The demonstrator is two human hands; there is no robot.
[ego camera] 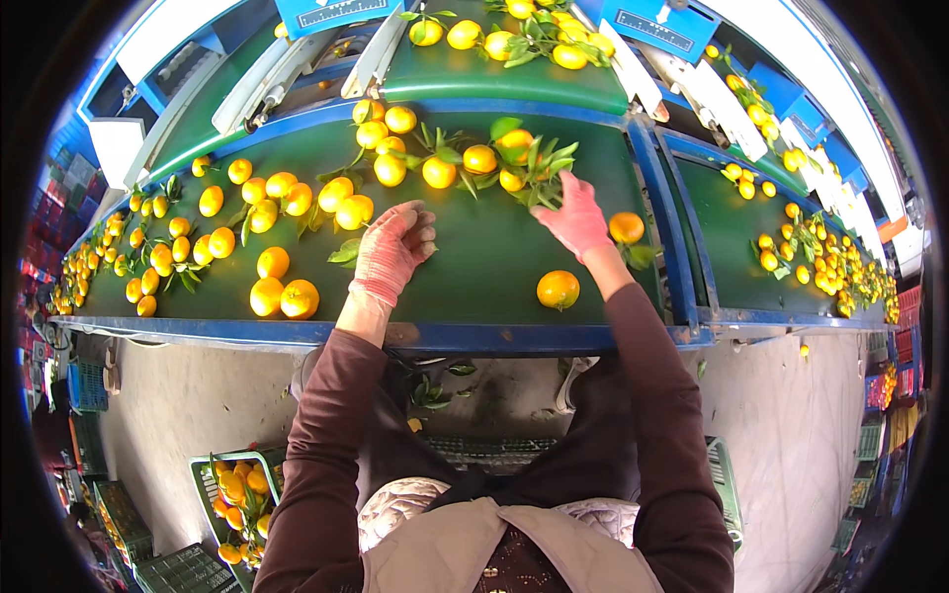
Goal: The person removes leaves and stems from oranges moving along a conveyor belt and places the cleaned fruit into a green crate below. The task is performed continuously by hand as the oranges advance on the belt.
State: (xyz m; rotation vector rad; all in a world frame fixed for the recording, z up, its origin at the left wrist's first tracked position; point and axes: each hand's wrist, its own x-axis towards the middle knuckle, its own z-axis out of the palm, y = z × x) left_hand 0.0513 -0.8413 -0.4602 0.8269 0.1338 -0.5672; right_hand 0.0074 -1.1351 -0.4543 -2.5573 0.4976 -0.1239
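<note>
My left hand (395,248), in a pink fingerless-type work glove, hovers over the green sorting belt (474,259) with curled fingers; whether anything is between them cannot be told. A loose green leaf (345,253) lies beside it. My right hand (572,211), in a pink glove, has its fingertips at a leafy cluster of orange citrus fruits (513,147) near the belt's far side. Single fruits (557,290) lie on the belt below that hand, and another fruit (626,227) with a leaf lies to its right. Many fruits (280,185) with leaves spread to the left.
A blue metal frame rail (474,337) runs along the near edge. Beyond, a feed belt (504,81) carries more leafy fruit between white guide plates. Another fruit-laden belt (730,252) stands at the right. Below left, a green plastic crate (202,474) holds fruit; leaves (430,391) lie on the floor.
</note>
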